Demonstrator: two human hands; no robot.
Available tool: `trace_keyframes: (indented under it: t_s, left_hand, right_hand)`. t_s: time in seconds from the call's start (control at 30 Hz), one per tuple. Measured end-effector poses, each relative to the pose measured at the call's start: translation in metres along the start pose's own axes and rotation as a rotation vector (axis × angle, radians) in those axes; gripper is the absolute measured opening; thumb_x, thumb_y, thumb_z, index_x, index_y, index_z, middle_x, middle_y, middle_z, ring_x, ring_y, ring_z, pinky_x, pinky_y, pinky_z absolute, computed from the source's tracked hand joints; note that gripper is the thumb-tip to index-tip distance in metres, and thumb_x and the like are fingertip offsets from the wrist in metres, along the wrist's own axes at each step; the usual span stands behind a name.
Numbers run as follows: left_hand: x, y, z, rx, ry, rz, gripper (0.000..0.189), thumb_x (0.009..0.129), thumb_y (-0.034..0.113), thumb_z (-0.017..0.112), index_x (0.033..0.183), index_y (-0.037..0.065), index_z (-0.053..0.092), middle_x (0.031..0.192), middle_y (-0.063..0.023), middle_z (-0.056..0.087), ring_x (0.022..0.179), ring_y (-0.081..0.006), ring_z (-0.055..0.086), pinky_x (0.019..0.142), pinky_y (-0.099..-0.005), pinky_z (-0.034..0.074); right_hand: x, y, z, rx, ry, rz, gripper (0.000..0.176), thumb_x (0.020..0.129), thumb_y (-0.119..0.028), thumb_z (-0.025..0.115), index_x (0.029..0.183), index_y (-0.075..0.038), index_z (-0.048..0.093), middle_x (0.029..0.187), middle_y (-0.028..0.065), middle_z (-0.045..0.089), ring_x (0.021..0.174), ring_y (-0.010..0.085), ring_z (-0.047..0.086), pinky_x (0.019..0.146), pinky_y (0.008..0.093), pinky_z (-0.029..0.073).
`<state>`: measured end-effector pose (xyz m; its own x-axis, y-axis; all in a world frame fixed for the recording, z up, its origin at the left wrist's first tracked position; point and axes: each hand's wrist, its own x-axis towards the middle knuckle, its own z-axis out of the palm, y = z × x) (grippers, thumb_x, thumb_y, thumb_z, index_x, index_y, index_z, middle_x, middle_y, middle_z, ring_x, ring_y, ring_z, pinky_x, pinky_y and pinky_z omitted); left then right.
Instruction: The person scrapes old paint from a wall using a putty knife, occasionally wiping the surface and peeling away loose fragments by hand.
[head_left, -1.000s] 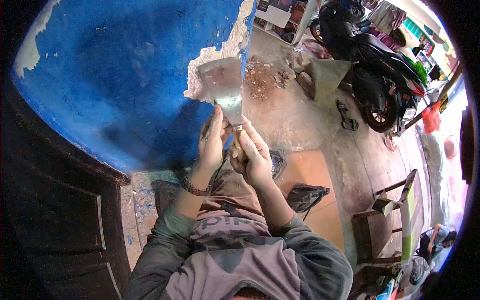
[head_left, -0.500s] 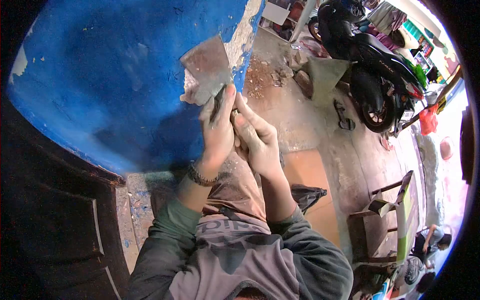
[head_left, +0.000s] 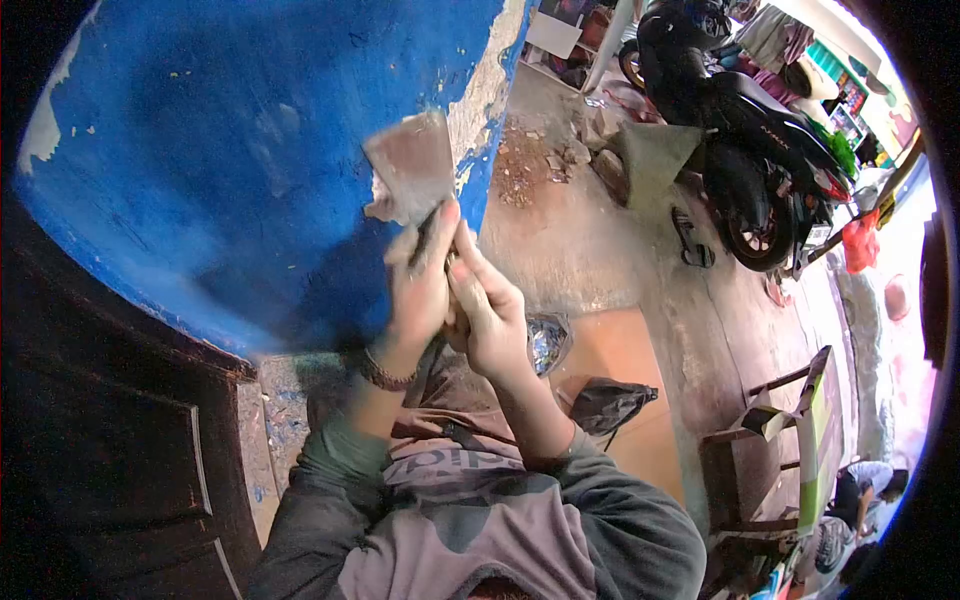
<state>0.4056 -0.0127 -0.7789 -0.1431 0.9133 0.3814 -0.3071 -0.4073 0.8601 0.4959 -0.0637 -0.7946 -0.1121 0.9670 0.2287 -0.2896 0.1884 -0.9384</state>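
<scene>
A wide, flat-bladed scraper (head_left: 416, 160) lies against or close over the blue painted wall (head_left: 280, 120), its dusty blade pointing up. My left hand (head_left: 415, 295), with a dark bracelet at the wrist, is closed round the dark handle. My right hand (head_left: 490, 315) is closed at the lower end of the same handle, close beside the left; its fingers partly hide the grip. A strip of bare, peeling plaster (head_left: 482, 90) runs along the wall's right edge, next to the blade. A pale torn patch (head_left: 383, 203) shows at the blade's lower left.
Rubble (head_left: 530, 170) and larger broken pieces lie on the floor to the right. Beyond them stands a black motorcycle (head_left: 750, 150). A black bag (head_left: 610, 402), a sandal (head_left: 690, 238) and a wooden chair (head_left: 765, 450) are nearer. A dark door (head_left: 110, 460) is at lower left.
Both hands and the scraper have shifted down and slightly left in view, the blade moving down the wall. Both hands keep their hold.
</scene>
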Motion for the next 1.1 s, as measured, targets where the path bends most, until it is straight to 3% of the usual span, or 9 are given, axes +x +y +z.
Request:
trace_keyframes:
  t_s: [0.13, 0.27, 0.3, 0.4, 0.57, 0.7, 0.87, 1.03, 1.1]
  left_hand:
    - [-0.006, 0.001, -0.003, 0.067, -0.021, -0.033, 0.023, 0.093, 0.022, 0.057, 0.092, 0.000, 0.064, 0.080, -0.0027, 0.061, 0.069, -0.0084, 0.056, 0.061, -0.0234, 0.045]
    - [-0.006, -0.012, -0.004, 0.009, 0.011, -0.004, 0.019, 0.092, 0.019, 0.059, 0.087, 0.001, 0.063, 0.077, -0.0004, 0.059, 0.068, -0.0060, 0.052, 0.058, -0.0228, 0.041]
    - [-0.004, -0.005, -0.002, 0.013, 0.015, -0.033, 0.020, 0.091, 0.018, 0.060, 0.080, 0.002, 0.063, 0.071, 0.0021, 0.056, 0.066, -0.0035, 0.047, 0.056, -0.0226, 0.038]
    - [-0.003, 0.011, -0.003, 0.090, -0.015, -0.049, 0.022, 0.091, 0.019, 0.060, 0.080, 0.000, 0.063, 0.069, 0.0015, 0.056, 0.064, -0.0047, 0.048, 0.055, -0.0242, 0.038]
    - [0.003, 0.011, -0.005, 0.164, 0.008, -0.004, 0.023, 0.091, 0.021, 0.059, 0.085, -0.001, 0.064, 0.074, -0.0008, 0.059, 0.066, -0.0066, 0.052, 0.058, -0.0237, 0.041]
    - [0.002, 0.027, -0.004, 0.179, -0.043, -0.026, 0.023, 0.091, 0.021, 0.060, 0.093, -0.001, 0.064, 0.085, -0.0033, 0.063, 0.073, -0.0086, 0.057, 0.064, -0.0228, 0.045]
    - [-0.009, 0.002, -0.010, 0.275, 0.056, 0.051, 0.026, 0.091, 0.020, 0.059, 0.080, -0.003, 0.064, 0.068, -0.0039, 0.062, 0.062, -0.0080, 0.051, 0.057, -0.0285, 0.041]
    - [0.007, 0.037, -0.005, 0.246, -0.065, 0.013, 0.026, 0.090, 0.020, 0.060, 0.078, -0.002, 0.064, 0.068, -0.0030, 0.062, 0.063, -0.0071, 0.051, 0.056, -0.0286, 0.041]
    - [0.000, 0.030, -0.011, 0.301, -0.027, -0.035, 0.027, 0.091, 0.021, 0.060, 0.079, -0.003, 0.065, 0.068, -0.0020, 0.061, 0.063, -0.0059, 0.050, 0.056, -0.0275, 0.040]
  right_hand:
    - [-0.002, 0.005, 0.006, 0.027, 0.029, -0.003, 0.046, 0.099, -0.016, 0.043, 0.140, 0.000, 0.033, 0.121, 0.0087, 0.053, 0.092, 0.0085, 0.051, 0.079, 0.0201, 0.043]
    - [-0.003, 0.020, 0.006, 0.056, 0.055, -0.141, 0.047, 0.098, -0.016, 0.045, 0.140, 0.000, 0.033, 0.097, -0.0001, 0.049, 0.073, 0.0036, 0.043, 0.063, 0.0172, 0.036]
    - [-0.002, 0.011, 0.009, 0.071, 0.049, -0.128, 0.049, 0.098, -0.020, 0.046, 0.141, -0.002, 0.032, 0.070, -0.0074, 0.047, 0.054, 0.0004, 0.036, 0.048, 0.0150, 0.029]
    - [-0.002, 0.007, 0.020, 0.263, 0.063, -0.078, 0.050, 0.098, -0.021, 0.045, 0.142, -0.002, 0.030, 0.067, -0.0074, 0.044, 0.053, 0.0005, 0.036, 0.048, 0.0147, 0.029]
    - [-0.001, 0.019, 0.010, 0.039, 0.051, -0.184, 0.047, 0.098, -0.015, 0.045, 0.142, -0.004, 0.032, 0.078, -0.0062, 0.052, 0.059, 0.0009, 0.041, 0.053, 0.0160, 0.036]
    - [-0.005, -0.006, 0.023, 0.337, 0.007, -0.008, 0.046, 0.099, -0.018, 0.044, 0.142, -0.007, 0.033, 0.062, -0.0068, 0.043, 0.047, 0.0018, 0.035, 0.042, 0.0172, 0.031]
    - [-0.005, 0.014, 0.020, 0.211, 0.057, -0.074, 0.048, 0.098, -0.019, 0.046, 0.140, -0.001, 0.033, 0.077, -0.0083, 0.053, 0.058, 0.0012, 0.037, 0.052, 0.0157, 0.034]
    - [-0.001, -0.001, 0.026, 0.569, -0.088, -0.065, 0.047, 0.098, -0.018, 0.046, 0.140, -0.001, 0.034, 0.082, -0.0073, 0.055, 0.056, 0.0000, 0.035, 0.050, 0.0146, 0.032]
    - [-0.006, 0.002, 0.030, 0.409, -0.014, -0.054, 0.048, 0.098, -0.018, 0.045, 0.142, -0.003, 0.032, 0.075, -0.0069, 0.053, 0.052, -0.0001, 0.034, 0.045, 0.0152, 0.030]
